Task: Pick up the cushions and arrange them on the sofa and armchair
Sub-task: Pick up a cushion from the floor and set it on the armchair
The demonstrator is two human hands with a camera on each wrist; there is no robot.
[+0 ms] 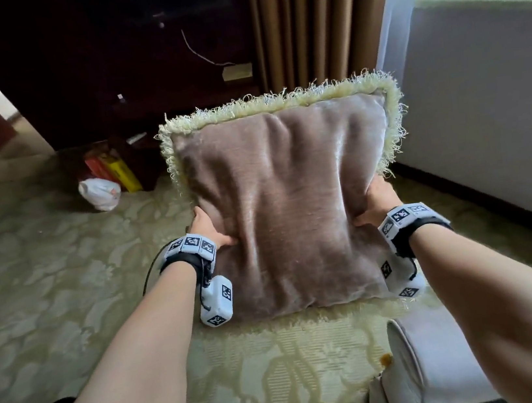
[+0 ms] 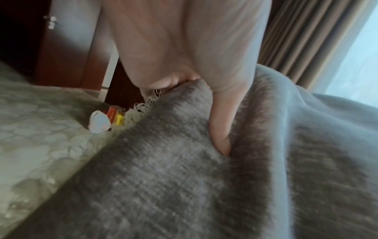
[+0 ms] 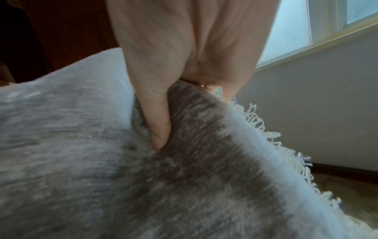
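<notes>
A square mauve velvet cushion (image 1: 289, 205) with a cream fringe is held up in front of me above the carpet. My left hand (image 1: 208, 226) grips its left edge, thumb pressed into the front face and fingers behind. My right hand (image 1: 375, 201) grips the right edge the same way. In the left wrist view the left hand (image 2: 204, 90) pinches the cushion (image 2: 184, 186). The right wrist view shows the right hand (image 3: 174, 100) pinching the cushion (image 3: 143, 186) beside its fringe. The fingers behind the cushion are hidden.
A grey upholstered arm of a seat (image 1: 427, 359) sits at the lower right. A white plastic bag (image 1: 101, 193) and coloured boxes (image 1: 116, 169) lie on the patterned carpet (image 1: 47, 283) by a dark cabinet (image 1: 100, 53). Brown curtains (image 1: 310, 17) and a wall under a window (image 1: 490, 101) are ahead.
</notes>
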